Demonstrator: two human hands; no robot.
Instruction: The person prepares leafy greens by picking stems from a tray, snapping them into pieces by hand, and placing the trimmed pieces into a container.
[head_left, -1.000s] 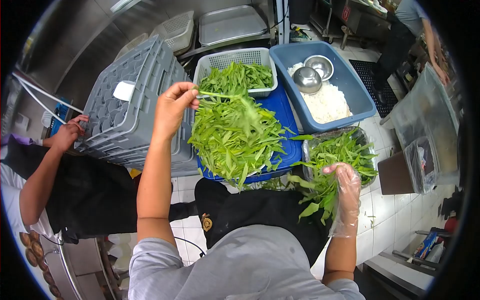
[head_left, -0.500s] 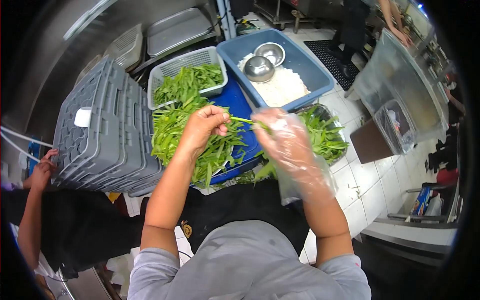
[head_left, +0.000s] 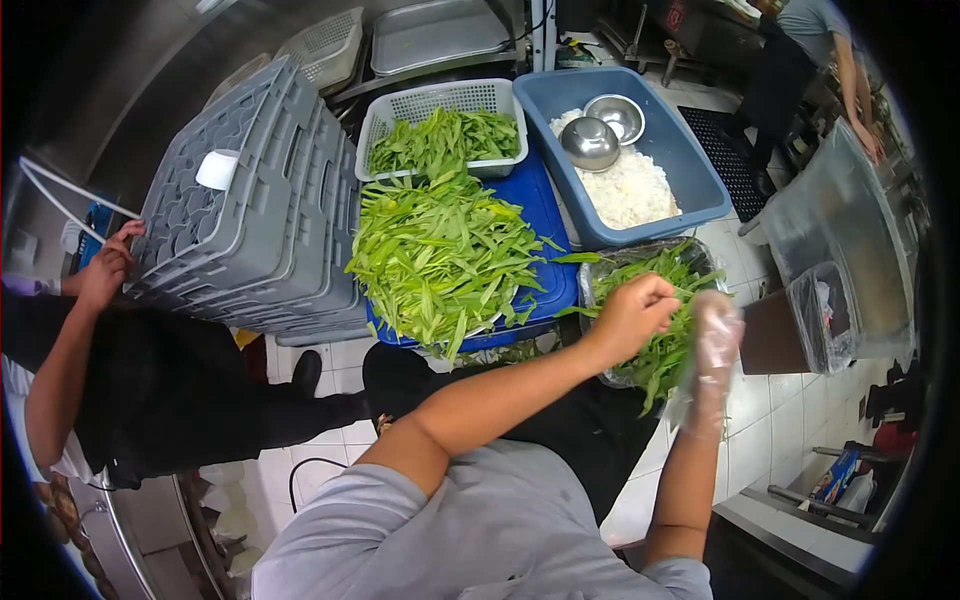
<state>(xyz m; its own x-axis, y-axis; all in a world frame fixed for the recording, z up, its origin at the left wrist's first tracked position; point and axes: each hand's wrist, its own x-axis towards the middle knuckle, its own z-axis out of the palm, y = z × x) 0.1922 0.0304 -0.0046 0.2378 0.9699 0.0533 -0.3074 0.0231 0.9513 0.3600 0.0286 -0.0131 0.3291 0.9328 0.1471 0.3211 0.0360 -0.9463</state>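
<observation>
Over the tub of leafy greens (head_left: 655, 355) at my right is my bare left hand (head_left: 635, 315), its fingers curled closed; what they pinch, if anything, is hidden. Close beside it, my right hand (head_left: 715, 335) wears a clear plastic glove and is smeared by motion, so its fingers do not show clearly. Long green leaves and stems lie below both hands. To the left, a big heap of cut leafy greens (head_left: 445, 255) sits on the blue lid (head_left: 553, 275). Behind that heap, a grey perforated basket (head_left: 510, 95) holds more of the greens.
A blue-grey tub (head_left: 708, 185) contains white rice-like food and two metal bowls (head_left: 590, 143). Stacked grey dish racks (head_left: 300, 190) carry a white cup (head_left: 217, 169); another person's hands (head_left: 110, 265) touch them. A lined brown bin (head_left: 775, 335) is at right. Another person (head_left: 812, 60) stands beyond.
Both hands have moved right, from the green stem held between them beside the heap to the tub of greens. The view has turned, and the heap is now fully visible.
</observation>
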